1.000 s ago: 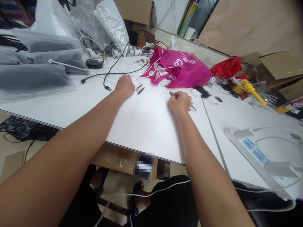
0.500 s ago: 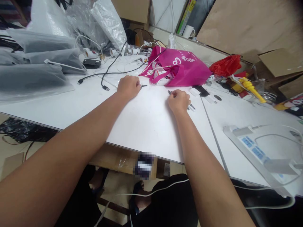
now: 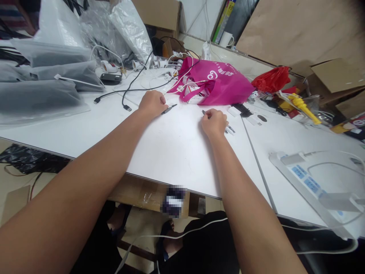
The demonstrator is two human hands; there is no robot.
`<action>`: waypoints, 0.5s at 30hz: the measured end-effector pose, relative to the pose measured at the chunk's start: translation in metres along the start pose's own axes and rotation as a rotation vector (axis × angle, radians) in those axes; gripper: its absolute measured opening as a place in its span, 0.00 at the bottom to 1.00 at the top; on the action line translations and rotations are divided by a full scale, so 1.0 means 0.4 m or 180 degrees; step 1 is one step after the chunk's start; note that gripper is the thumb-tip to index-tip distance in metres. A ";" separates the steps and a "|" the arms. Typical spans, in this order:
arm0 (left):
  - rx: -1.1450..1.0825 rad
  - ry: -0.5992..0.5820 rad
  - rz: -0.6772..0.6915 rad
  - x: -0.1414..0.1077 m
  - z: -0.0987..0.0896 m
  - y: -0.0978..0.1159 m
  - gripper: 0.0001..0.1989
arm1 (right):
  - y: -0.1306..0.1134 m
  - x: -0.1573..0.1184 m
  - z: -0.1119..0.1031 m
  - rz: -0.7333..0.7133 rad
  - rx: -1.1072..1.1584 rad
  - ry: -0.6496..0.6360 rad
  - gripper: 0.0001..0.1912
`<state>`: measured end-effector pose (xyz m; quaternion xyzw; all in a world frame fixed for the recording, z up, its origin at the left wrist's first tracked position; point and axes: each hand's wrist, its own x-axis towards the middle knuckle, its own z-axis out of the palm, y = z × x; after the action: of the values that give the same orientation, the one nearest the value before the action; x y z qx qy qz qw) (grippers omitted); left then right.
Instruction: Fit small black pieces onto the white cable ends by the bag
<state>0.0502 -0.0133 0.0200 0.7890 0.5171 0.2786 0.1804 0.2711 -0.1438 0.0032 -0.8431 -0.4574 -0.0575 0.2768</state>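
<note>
My left hand (image 3: pixel 153 103) rests on the white table (image 3: pixel 176 152), its fingers closed at the near end of a thin dark pen-like item (image 3: pixel 169 109) that lies pointing toward the pink bag. To the right, my right hand (image 3: pixel 214 122) is closed, with the tip of a small dark item (image 3: pixel 203 112) poking out at the thumb side. Slim pens (image 3: pixel 230 129) lie on the table just beyond its right edge, partly hidden by the hand. Two black cable plugs (image 3: pixel 127 108) lie left of my left hand.
A pink bag (image 3: pixel 228 85) stands behind both hands. Grey plastic packages (image 3: pixel 37 95) lie at left, a red bag (image 3: pixel 272 80) and yellow item (image 3: pixel 303 108) at back right. A white power strip (image 3: pixel 308 182) with cables sits at right.
My left hand has shifted slightly left, and more of the dark pen-like item shows beside its fingers. My right hand has barely moved.
</note>
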 end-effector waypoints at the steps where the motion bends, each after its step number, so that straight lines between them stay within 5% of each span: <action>1: -0.0023 -0.0020 -0.0026 0.000 0.000 -0.001 0.04 | -0.001 0.000 -0.001 0.0000 0.0000 -0.0001 0.15; 9: -0.0260 -0.0066 -0.0114 -0.002 0.010 -0.005 0.23 | 0.000 0.002 0.002 -0.0026 0.0075 0.0040 0.15; 15: 0.0042 -0.0218 0.0323 0.003 0.020 -0.008 0.15 | 0.003 0.005 0.006 -0.0054 0.0132 0.0066 0.14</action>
<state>0.0532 -0.0109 0.0123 0.8244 0.4718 0.2568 0.1784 0.2728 -0.1416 0.0011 -0.8327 -0.4627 -0.0591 0.2984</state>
